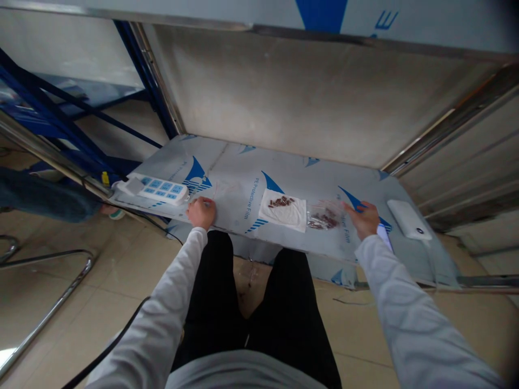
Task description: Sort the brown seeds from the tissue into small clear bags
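My left hand (pixel 201 212) is closed and rests at the front edge of the table; what it holds, if anything, is hidden. Just beyond it lies a clear, flat plastic bag (pixel 226 188) with faint red lines. My right hand (pixel 364 219) has its fingertips at the edge of another clear plastic bag (pixel 323 217), which contains small dark brown pieces and appears pinched there. Left of that bag, a white cloth (pixel 290 217) lies flat with several small, elongated brown pieces (pixel 281 202) on it.
A white power strip (pixel 158 189) stands left of my left hand. A white device (pixel 409 219) with a cable lies at the right end, and a phone (pixel 384 236) is partly behind my right wrist. An overhead shelf (pixel 227 13) spans the top. A person's leg (pixel 44 194) shows at left.
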Motion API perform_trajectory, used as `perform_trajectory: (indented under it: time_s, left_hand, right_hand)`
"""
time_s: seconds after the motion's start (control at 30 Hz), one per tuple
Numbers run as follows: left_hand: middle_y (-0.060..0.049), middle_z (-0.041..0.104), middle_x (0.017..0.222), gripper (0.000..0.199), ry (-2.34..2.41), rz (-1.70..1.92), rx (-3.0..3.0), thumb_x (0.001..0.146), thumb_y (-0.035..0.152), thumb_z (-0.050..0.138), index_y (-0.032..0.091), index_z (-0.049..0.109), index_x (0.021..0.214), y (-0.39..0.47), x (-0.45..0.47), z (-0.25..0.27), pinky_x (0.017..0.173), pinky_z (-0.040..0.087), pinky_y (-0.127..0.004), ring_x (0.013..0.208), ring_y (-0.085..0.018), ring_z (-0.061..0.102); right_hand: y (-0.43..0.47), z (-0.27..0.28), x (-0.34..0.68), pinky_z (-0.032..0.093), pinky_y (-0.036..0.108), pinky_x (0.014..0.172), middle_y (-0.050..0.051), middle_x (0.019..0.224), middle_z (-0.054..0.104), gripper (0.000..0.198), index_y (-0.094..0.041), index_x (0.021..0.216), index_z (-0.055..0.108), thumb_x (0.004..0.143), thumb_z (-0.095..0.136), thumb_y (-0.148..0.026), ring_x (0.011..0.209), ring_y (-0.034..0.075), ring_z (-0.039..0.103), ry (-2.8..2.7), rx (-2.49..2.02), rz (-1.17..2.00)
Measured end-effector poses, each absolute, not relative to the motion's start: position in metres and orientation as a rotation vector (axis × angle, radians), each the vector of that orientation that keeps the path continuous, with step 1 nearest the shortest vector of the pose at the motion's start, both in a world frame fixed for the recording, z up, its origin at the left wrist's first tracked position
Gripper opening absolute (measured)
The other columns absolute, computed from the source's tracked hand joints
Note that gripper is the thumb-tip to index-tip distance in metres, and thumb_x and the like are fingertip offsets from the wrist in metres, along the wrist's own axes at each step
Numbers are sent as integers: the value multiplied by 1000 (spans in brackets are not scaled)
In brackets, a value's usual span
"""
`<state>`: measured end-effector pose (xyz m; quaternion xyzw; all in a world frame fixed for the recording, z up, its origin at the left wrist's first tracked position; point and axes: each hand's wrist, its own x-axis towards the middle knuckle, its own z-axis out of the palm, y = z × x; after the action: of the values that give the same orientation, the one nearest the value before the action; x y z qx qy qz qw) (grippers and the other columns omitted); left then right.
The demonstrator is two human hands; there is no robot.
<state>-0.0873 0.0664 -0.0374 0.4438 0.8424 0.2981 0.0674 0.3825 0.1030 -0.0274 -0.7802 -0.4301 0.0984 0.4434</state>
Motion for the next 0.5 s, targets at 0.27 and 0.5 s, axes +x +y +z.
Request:
perform_trajectory:
  time_s: [0.27, 0.5]
  left_hand:
    - [-2, 71, 81, 17, 2300, 1421, 1487, 79, 34, 59, 19, 64, 86, 17, -54, -5, 77, 47, -29, 80, -17, 68]
    - [-1, 71, 83, 14, 1774, 1707, 1370, 75, 32, 67, 20, 66, 84, -37, 22, 18, 74, 50, -26, 75, -14, 66]
  right_hand:
    - [32, 27, 251, 53, 35, 75, 12, 103, 67, 34, -15, 102, 65, 81, 58, -40, 87, 21, 64, -1403, -1473, 376]
    - [-6, 40, 121, 54, 26, 66, 8, 90, 72, 30, -17, 94, 69, 81, 62, -42, 78, 18, 67, -1355, -1193, 1064]
